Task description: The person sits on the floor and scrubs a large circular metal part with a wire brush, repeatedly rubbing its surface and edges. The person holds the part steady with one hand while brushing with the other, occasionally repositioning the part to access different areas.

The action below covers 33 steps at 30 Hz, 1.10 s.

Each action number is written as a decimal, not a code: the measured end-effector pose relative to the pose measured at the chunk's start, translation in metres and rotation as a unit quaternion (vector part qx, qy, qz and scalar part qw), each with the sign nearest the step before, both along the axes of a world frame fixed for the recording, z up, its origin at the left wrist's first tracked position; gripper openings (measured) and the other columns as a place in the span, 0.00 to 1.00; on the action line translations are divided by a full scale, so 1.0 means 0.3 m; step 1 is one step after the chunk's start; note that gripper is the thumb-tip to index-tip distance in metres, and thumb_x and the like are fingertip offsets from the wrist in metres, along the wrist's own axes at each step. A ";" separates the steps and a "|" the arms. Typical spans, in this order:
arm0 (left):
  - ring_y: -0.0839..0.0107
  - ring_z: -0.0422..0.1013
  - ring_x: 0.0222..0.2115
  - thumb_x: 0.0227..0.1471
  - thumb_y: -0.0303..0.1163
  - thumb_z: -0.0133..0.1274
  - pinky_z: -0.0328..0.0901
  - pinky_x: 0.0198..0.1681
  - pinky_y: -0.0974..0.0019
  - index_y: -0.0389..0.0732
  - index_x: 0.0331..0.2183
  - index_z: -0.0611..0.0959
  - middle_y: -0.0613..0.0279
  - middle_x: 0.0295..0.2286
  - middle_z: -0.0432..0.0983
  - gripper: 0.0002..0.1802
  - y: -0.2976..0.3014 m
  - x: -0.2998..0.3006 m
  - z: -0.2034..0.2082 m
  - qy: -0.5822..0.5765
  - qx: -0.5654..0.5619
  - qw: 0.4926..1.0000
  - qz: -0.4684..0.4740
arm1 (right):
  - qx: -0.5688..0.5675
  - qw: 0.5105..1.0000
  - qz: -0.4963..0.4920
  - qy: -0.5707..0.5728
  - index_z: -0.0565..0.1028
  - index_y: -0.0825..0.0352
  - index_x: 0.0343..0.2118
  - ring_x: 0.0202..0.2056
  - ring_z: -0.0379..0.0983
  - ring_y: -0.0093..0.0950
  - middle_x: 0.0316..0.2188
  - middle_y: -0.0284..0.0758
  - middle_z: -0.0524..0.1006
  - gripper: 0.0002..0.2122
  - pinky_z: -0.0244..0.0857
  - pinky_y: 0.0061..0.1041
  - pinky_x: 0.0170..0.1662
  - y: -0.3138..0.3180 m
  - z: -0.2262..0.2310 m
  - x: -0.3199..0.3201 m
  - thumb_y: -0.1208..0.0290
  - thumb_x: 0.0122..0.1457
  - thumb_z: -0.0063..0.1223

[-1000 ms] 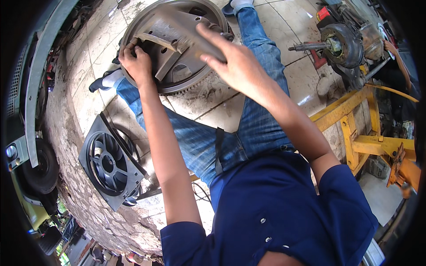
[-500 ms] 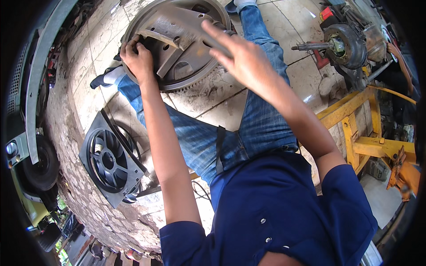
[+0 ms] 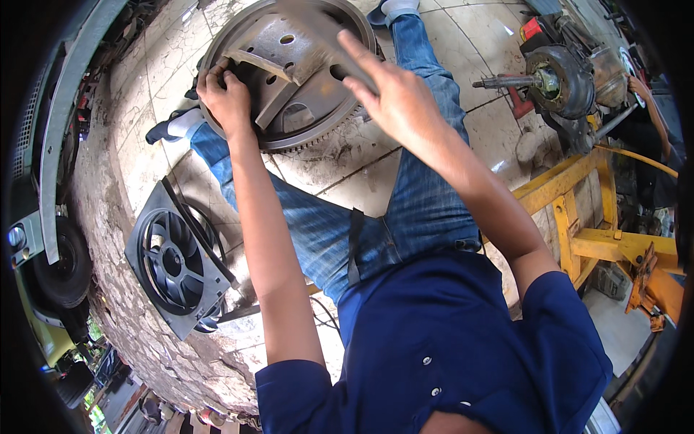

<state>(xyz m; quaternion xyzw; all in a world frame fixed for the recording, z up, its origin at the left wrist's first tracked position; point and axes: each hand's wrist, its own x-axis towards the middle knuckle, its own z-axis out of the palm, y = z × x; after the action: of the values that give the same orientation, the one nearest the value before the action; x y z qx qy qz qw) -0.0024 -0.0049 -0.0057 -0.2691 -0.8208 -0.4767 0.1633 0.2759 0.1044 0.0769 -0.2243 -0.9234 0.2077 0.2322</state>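
Left hand [image 3: 228, 98] is clenched over the left rim of a large round grey steel flywheel with a toothed ring gear [image 3: 303, 108], fingers curled onto a bent grey metal strap [image 3: 249, 61] that lies across the wheel's face. Right hand [image 3: 394, 98] hovers above the wheel's right side with its fingers spread and blurred; it grasps nothing that can be made out, and whether it touches the metal cannot be told.

The flywheel rests on the pale cracked tile floor [image 3: 361, 173] between the person's blue-jeaned legs [image 3: 426, 210], towards the floor's far edge in this view, its toothed rim showing along the near side.

As a judgement, the work is somewhere in the middle: the wheel is off any vehicle and laid flat, the strap and a wedge-shaped plate sit on it, yet one hand steadies it while the other is free, so fitting or removing those pieces looks unfinished.

No container shows. A black square-framed radiator fan [image 3: 173, 260] lies on the floor by the left leg, a rusty axle hub with a protruding shaft [image 3: 553, 76] sits at the far right, and a yellow steel frame [image 3: 593, 217] stands along the right edge.
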 end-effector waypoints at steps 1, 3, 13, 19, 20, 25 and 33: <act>0.52 0.66 0.55 0.55 0.32 0.52 0.59 0.62 0.56 0.43 0.44 0.86 0.45 0.51 0.70 0.16 0.003 0.001 0.002 0.001 0.000 1.000 0.004 | -0.017 0.999 0.012 -0.038 0.49 0.39 0.71 0.23 0.80 0.37 0.24 0.43 0.78 0.37 0.80 0.39 0.29 -0.041 0.021 0.012 0.60 0.63 0.58; 0.52 0.66 0.55 0.55 0.32 0.52 0.59 0.62 0.56 0.42 0.44 0.86 0.45 0.51 0.70 0.16 0.008 0.006 0.006 -0.002 0.001 1.000 0.002 | 0.036 0.999 0.035 -0.005 0.48 0.39 0.71 0.22 0.79 0.36 0.23 0.44 0.78 0.37 0.79 0.38 0.28 -0.053 -0.015 0.025 0.59 0.63 0.57; 0.51 0.65 0.56 0.55 0.33 0.53 0.58 0.63 0.55 0.41 0.44 0.86 0.44 0.52 0.69 0.15 0.001 -0.001 0.012 -0.002 0.008 1.000 -0.008 | 0.001 0.998 0.056 0.009 0.54 0.45 0.70 0.25 0.81 0.35 0.24 0.43 0.79 0.32 0.79 0.38 0.30 -0.037 0.031 0.026 0.54 0.65 0.53; 0.50 0.63 0.57 0.54 0.27 0.53 0.57 0.62 0.53 0.43 0.40 0.87 0.43 0.53 0.68 0.13 0.015 0.020 0.024 -0.019 0.025 0.999 -0.011 | 0.033 0.999 0.009 -0.008 0.57 0.47 0.69 0.22 0.78 0.34 0.18 0.39 0.76 0.30 0.75 0.36 0.24 0.083 0.040 0.019 0.56 0.66 0.52; 0.50 0.63 0.57 0.54 0.27 0.53 0.57 0.62 0.53 0.43 0.41 0.87 0.43 0.53 0.68 0.13 0.015 0.019 0.030 -0.021 0.025 0.999 -0.011 | 0.054 0.998 -0.003 0.018 0.57 0.48 0.69 0.22 0.77 0.34 0.17 0.38 0.75 0.29 0.74 0.36 0.24 0.090 0.039 0.014 0.57 0.66 0.52; 0.49 0.63 0.57 0.54 0.28 0.53 0.57 0.62 0.53 0.43 0.41 0.86 0.43 0.53 0.67 0.13 0.004 0.015 0.023 -0.019 0.021 0.999 -0.015 | -0.083 0.990 0.099 0.050 0.55 0.42 0.70 0.29 0.80 0.33 0.39 0.43 0.80 0.34 0.77 0.35 0.38 -0.015 0.037 0.014 0.65 0.63 0.57; 0.51 0.64 0.57 0.55 0.30 0.52 0.57 0.63 0.55 0.43 0.43 0.86 0.44 0.53 0.69 0.14 0.012 0.024 0.030 -0.010 0.017 1.000 -0.006 | -0.214 0.975 -0.008 -0.062 0.56 0.40 0.68 0.54 0.75 0.46 0.51 0.48 0.77 0.31 0.73 0.43 0.51 0.008 0.106 0.031 0.67 0.65 0.55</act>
<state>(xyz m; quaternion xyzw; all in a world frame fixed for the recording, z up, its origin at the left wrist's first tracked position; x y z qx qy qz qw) 0.0049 -0.0012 0.0032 -0.2668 -0.8125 -0.4940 0.1569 0.2851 0.1070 0.1088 -0.2889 -0.8681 0.3846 0.1230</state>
